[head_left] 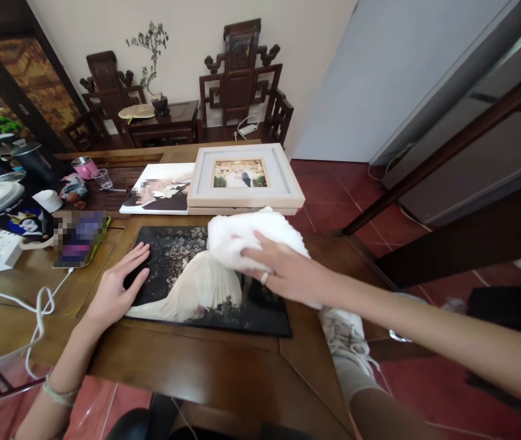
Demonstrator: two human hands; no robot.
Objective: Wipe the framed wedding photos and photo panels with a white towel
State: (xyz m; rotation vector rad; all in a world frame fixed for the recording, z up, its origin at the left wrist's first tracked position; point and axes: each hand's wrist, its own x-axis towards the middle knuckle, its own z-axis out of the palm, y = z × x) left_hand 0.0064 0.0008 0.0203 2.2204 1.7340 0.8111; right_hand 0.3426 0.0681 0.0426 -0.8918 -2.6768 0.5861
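Observation:
A dark, glossy photo panel [260, 308] with a long pale gown pictured on it lies flat on the wooden table [187, 366]. At its left edge rests my left hand [119, 284], fingers stretched out and pressing on the surface. My right hand [278, 264], with a ring on one finger, grips a thick white cloth [260, 232] against the panel's upper right part. The cloth covers that corner of the picture, and some of my right fingers are sunk in its folds.
Behind the panel lie a framed photo [200, 174] on a box and a white-edged photo print [157, 205]. A phone [83, 241] with a white cable [40, 305], a pink cup [85, 166] and a clear cup [103, 178] stand leftward. A shoe [345, 330] is by the table's right edge.

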